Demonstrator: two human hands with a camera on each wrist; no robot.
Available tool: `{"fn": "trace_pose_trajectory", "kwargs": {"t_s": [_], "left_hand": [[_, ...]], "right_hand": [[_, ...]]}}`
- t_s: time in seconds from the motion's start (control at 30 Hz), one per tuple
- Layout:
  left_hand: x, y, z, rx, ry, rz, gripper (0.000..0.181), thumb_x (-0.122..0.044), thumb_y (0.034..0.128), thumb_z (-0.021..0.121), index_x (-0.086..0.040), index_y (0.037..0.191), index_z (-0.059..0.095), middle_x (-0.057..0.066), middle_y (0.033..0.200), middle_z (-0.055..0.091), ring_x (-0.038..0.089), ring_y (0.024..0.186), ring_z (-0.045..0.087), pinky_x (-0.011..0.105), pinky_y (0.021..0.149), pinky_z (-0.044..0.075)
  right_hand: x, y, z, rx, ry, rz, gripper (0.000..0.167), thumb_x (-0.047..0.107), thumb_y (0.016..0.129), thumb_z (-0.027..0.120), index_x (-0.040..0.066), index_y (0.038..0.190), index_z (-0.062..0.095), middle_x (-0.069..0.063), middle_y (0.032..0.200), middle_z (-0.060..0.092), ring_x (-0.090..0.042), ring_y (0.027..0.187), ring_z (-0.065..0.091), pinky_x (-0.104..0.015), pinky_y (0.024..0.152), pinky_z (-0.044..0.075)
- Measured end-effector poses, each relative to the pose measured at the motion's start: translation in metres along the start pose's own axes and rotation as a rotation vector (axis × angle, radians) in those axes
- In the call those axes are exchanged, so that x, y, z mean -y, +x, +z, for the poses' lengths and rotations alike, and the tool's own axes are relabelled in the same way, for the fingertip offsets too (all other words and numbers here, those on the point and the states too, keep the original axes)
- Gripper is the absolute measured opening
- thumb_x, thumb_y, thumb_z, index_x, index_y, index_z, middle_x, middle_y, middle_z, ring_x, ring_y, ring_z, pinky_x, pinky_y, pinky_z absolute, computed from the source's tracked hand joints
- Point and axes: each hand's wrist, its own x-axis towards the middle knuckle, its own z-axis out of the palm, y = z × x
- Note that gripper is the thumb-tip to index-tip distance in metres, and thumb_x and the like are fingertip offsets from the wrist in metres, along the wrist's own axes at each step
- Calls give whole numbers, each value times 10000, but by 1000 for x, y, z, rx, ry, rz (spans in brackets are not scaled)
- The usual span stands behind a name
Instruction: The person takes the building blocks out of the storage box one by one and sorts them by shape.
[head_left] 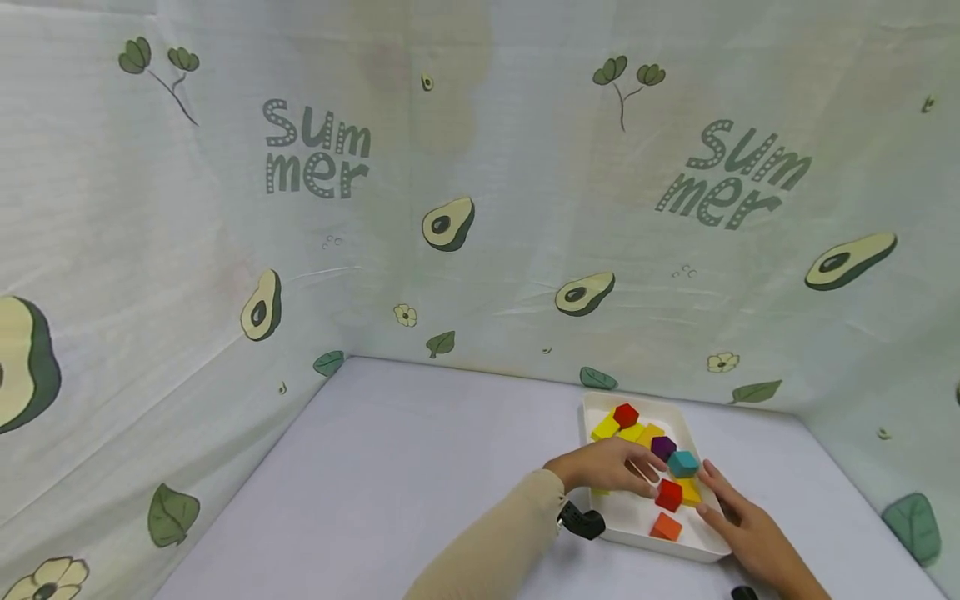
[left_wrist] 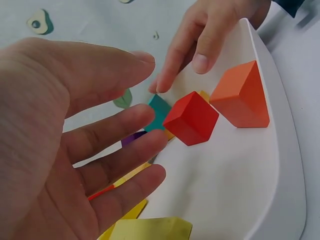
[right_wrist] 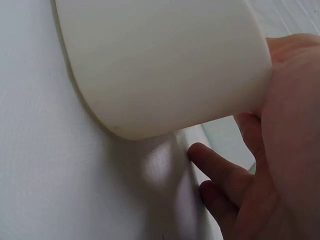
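A white tray (head_left: 637, 537) holds several coloured blocks. My left hand (head_left: 611, 464) hovers over its left side, fingers loosely spread with nothing between them, as the left wrist view shows. Its fingertips are close to a red cube (head_left: 669, 495); in the left wrist view, a gap separates them from the cube (left_wrist: 191, 119). My right hand (head_left: 750, 533) lies across the tray's right rim, thumb and forefinger on the inner side near a teal block (head_left: 683, 464). Other fingers (right_wrist: 220, 170) extend loosely outside the tray wall (right_wrist: 165, 65). An orange block (head_left: 666, 527) sits at the near end.
Towards the tray's far end are a purple block (head_left: 663, 447), another red block (head_left: 626, 415) and several yellow blocks (head_left: 605, 426). The tray stands on a pale table (head_left: 420, 450). A printed cloth (head_left: 510, 250) hangs behind and at the sides.
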Motion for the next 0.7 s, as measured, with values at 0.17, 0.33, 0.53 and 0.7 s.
{"fn": "trace_pose_trajectory", "kwargs": {"t_s": [0.17,0.33,0.53,0.7], "left_hand": [[1,3,-1,37,42,0,325,-229,941,716,-231,1265,694,-182,998,667,-42,930,595,185,819,495],[0,4,-3,83,78,-12,257,-217,935,725,-228,1191,729,-194,986,668,-33,912,592,181,824,484],[-2,9,0,154,98,-40,263,-173,921,739,-225,1179,744,-186,996,670,-37,930,574,168,864,455],[-3,13,7,200,104,-103,267,-156,920,731,-272,1160,753,-192,995,665,-40,961,548,208,907,441]], "right_hand": [[-2,-1,2,-5,1,-28,774,515,974,592,15,1525,380,-243,1617,155,-565,1410,198,-671,1035,302],[0,1,1,5,-5,-40,775,514,979,585,12,1529,370,-252,1619,151,-577,1407,192,-705,1012,300],[-3,2,1,6,-5,-47,769,511,984,578,7,1527,371,-257,1619,148,-582,1405,191,-722,1007,281],[-5,0,3,-2,9,-70,736,473,993,586,-12,1510,390,-277,1607,166,-581,1400,206,-715,1020,268]]}}
